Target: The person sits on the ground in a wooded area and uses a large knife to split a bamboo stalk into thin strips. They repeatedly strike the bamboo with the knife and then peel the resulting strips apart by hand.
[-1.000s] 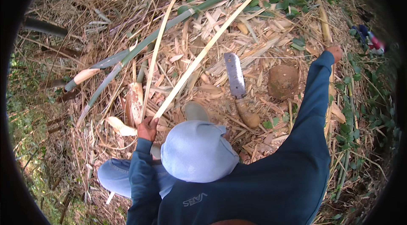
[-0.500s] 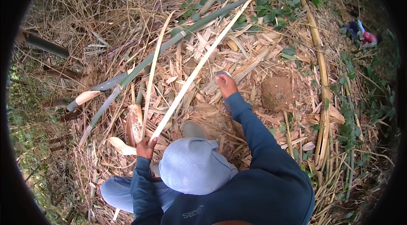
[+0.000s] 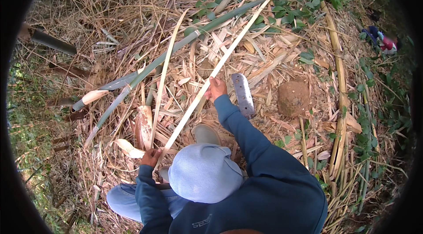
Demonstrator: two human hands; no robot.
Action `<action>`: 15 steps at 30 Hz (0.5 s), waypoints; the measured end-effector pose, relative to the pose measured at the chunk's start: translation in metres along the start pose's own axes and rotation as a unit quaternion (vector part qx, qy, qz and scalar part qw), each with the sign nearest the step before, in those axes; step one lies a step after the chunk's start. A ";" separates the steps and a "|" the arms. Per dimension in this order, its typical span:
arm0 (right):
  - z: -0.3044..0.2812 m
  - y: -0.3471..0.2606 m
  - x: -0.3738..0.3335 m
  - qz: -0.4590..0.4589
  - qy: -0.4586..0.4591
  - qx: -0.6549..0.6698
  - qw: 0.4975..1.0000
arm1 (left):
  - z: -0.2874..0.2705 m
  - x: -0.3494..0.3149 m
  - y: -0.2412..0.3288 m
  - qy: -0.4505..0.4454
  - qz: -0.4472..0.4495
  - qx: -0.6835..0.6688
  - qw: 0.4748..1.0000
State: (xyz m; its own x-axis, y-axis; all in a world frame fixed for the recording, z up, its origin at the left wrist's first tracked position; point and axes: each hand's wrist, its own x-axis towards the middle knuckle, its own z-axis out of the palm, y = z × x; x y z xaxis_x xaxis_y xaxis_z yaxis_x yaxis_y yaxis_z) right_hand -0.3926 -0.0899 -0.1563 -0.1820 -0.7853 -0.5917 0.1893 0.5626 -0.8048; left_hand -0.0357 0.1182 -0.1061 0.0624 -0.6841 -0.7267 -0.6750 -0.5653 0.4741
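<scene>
A long pale bamboo strip [image 3: 235, 42] runs slantwise from near my legs up toward the green leaves. My left hand [image 3: 151, 157] is closed at its lower end, where a second, curved bamboo strip [image 3: 165, 64] also comes down; whether that one is gripped too is hard to see. Farther up the straight strip, my right hand [image 3: 216, 88] is closed around it, fingers on its edge. Just right of my right hand, a flat shiny metal blade [image 3: 242, 93] with several small holes lies on the chips, beside my sleeve.
Green bamboo poles [image 3: 167, 53] lie slantwise beyond the strips at left. A brown earthy lump [image 3: 293, 98] sits right of the blade. A long yellowish split stem [image 3: 338, 79] lies at the right, near leafy plants. Dry chips and husks cover the ground around my boot [image 3: 206, 134].
My right hand has come away from the metal blade, moved left and closed on the long bamboo strip. The blade now lies in plain sight. My left hand stays at the strip's lower end.
</scene>
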 end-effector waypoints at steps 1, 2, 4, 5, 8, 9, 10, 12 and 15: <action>0.000 0.000 -0.007 -0.004 -0.008 -0.001 1.000 | 0.008 0.004 -0.011 0.021 0.017 -0.001 1.000; 0.000 0.005 -0.011 -0.002 -0.018 0.000 1.000 | 0.016 0.007 -0.022 0.043 0.035 -0.002 0.998; -0.003 0.011 -0.017 0.023 -0.023 -0.016 0.999 | 0.019 0.012 -0.017 0.045 0.043 -0.010 0.998; -0.005 0.014 -0.021 0.035 -0.026 -0.024 0.999 | 0.022 0.015 -0.014 0.031 0.048 -0.044 0.997; 0.010 0.017 -0.045 0.062 -0.056 0.008 0.996 | 0.027 0.014 0.000 0.001 0.058 -0.106 0.993; 0.017 0.022 -0.053 0.071 -0.072 0.017 0.995 | 0.030 0.012 0.006 -0.004 0.061 -0.104 0.993; 0.024 0.027 -0.060 0.090 -0.096 0.026 0.991 | 0.032 0.012 0.011 -0.009 0.064 -0.102 0.993; 0.042 0.040 -0.078 0.123 -0.150 0.044 0.980 | 0.038 0.018 0.010 -0.003 0.082 -0.102 0.991; 0.062 0.061 -0.110 0.167 -0.259 0.012 0.951 | 0.050 0.025 0.011 0.042 0.082 -0.043 0.995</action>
State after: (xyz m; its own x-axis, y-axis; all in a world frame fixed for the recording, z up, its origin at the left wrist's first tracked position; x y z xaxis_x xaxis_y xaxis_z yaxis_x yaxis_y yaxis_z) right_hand -0.3014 0.0148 -0.1372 0.3916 -0.5900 -0.7061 0.1766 0.8013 -0.5716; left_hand -0.0785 0.1177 -0.1433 0.0203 -0.8046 -0.5934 -0.6160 -0.4776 0.6264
